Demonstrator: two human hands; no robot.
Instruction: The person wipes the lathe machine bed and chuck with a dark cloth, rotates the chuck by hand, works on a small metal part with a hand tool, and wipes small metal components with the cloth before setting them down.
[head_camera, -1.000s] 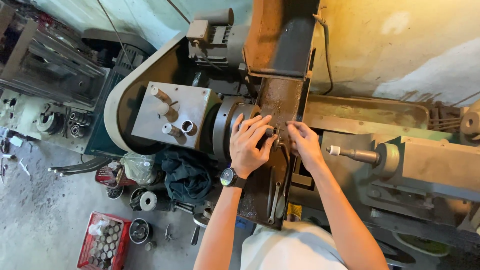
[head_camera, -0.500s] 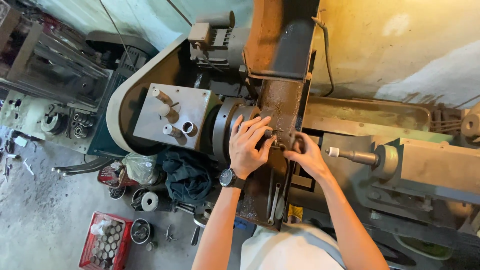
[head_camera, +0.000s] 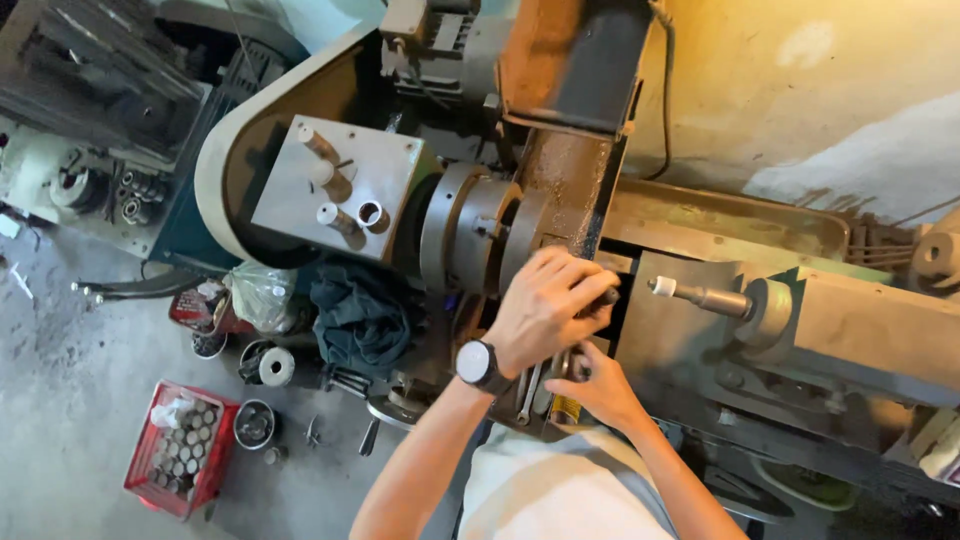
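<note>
My left hand (head_camera: 540, 310), with a wristwatch, rests on the lathe's rusty carriage (head_camera: 570, 190) just right of the round chuck (head_camera: 470, 235). Its fingers curl around a short dark handle (head_camera: 606, 296). My right hand (head_camera: 597, 385) lies lower, closer to my body, with its fingers bent over a few spanners (head_camera: 530, 392) and a yellow-banded cylinder (head_camera: 566, 410) on the machine's front ledge. Whether it grips any of them is hidden. The tailstock spindle (head_camera: 700, 296) points at my hands from the right.
The grey headstock box (head_camera: 340, 190) carries levers at the left. On the floor are a dark rag (head_camera: 362, 320), a plastic bag (head_camera: 262, 292), a red crate of metal parts (head_camera: 180, 448) and small round parts. The tailstock body (head_camera: 870, 335) fills the right.
My right hand has dropped from the carriage top down to the spanners near my body. The left hand slid right and closed on the dark handle. The view has shifted closer.
</note>
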